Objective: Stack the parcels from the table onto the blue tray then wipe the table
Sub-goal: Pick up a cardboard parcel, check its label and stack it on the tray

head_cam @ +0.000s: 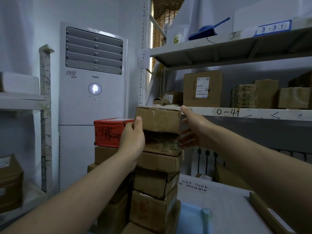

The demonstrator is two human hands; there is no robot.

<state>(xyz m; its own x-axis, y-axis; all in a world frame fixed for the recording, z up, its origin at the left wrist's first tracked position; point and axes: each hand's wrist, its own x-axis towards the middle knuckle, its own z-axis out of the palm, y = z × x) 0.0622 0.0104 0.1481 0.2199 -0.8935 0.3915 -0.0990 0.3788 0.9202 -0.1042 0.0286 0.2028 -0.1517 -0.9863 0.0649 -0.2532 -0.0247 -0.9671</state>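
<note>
Both hands hold the top box (157, 119) on a tall stack (155, 176), left hand (132, 138) gripping its left side, right hand (194, 130) seemingly its right. It should be squared gently so the stack stays steady.
</note>
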